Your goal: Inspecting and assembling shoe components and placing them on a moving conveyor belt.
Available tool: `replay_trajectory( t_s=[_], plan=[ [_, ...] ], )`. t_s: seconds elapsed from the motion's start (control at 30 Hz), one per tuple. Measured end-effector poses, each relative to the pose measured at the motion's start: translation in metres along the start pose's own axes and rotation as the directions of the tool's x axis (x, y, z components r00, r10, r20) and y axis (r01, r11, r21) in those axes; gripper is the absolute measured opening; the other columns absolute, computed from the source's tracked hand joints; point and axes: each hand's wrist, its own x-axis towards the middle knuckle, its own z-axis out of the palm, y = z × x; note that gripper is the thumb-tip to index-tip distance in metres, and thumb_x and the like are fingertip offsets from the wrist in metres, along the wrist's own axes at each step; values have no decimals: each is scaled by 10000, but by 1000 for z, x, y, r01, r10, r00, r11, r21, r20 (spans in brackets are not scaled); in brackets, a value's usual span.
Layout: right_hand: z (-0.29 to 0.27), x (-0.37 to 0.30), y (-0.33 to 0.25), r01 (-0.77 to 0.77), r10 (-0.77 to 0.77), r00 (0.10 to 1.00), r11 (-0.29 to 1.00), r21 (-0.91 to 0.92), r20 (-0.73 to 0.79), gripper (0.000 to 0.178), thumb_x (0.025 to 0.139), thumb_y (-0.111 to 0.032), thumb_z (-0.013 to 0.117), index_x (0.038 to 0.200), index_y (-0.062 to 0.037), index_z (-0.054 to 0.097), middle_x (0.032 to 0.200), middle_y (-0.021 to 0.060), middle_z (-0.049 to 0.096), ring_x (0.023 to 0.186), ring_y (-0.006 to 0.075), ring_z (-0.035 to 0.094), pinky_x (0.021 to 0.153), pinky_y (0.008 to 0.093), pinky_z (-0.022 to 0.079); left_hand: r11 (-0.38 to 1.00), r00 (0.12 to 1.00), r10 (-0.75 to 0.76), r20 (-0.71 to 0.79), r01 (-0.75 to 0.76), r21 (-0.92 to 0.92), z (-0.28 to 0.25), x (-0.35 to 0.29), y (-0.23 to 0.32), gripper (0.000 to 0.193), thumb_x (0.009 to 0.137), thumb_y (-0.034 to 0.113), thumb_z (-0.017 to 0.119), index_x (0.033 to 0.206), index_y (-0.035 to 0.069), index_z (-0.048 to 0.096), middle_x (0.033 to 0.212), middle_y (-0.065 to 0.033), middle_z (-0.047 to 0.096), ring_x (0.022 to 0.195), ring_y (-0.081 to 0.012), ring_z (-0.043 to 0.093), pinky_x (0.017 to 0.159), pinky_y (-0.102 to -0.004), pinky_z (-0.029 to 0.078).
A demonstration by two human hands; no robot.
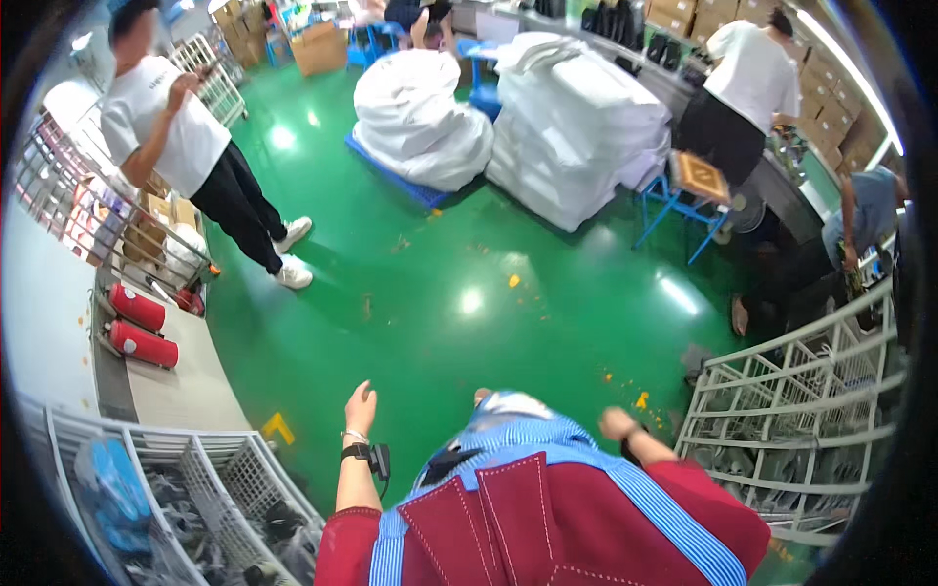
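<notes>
- The green floor [430, 283] is glossy, throws back the ceiling lights, and is flecked with small orange scraps toward its right side.
- Two big heaps of white bags [576, 127] sit on blue pallets at the far edge of the floor; they look soft and bulging.
- A white wire cart [801, 430] stands at the floor's right edge, just beside the right hand; its long side runs away from the person and its bars form an open grid with dark goods inside.
- A second wire basket [186, 488] stands at the near left corner, holding blue and dark pieces.
- Two red cylinders [137, 327] lie on their sides by the left wall, long axes roughly across the view.
- A person in a white shirt [166, 127] stands at the far left; another bends over a blue stool at the far right.
- The left hand [361, 405] is raised over the floor, fingers loosely spread, holding nothing; a dark watch is on the wrist.
- The right hand [616, 425] hangs near the cart's corner, curled; whether its grip holds anything cannot be told.
</notes>
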Motion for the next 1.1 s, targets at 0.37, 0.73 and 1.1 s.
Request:
replay_trajectory(
  t_s=[0.37,0.73,1.1],
  plan=[
    [-428,356,-470,704,-334,654,596,386,-678,267,878,-184,540,1095,-63,640,986,194,665,927,373,634,788,457,511,853,887,-267,377,36,520,-108,361,-117,440,888,329,508,1170,6,608,1185,-239,614,1088,-413,581,956,-465,460],
    [-489,626,-383,-340,344,938,895,289,39,277,793,-187,573,949,7,696,1019,242,669,990,385,645,869,449,519,711,654,700,288,-599,-367,-201,934,384,359,940,106,549,1297,73,556,1166,-127,666,1041,-155,643,899,-292,496],
    [-848,927,-731,294,-58,893,825,483,-446,278,866,-213,505,1054,-77,659,987,210,668,961,385,625,846,474,485,948,833,-297,468,198,249,-362,1205,18,396,829,306,593,1110,40,683,920,-166,711,819,-264,692,776,-400,535]
  ],
)
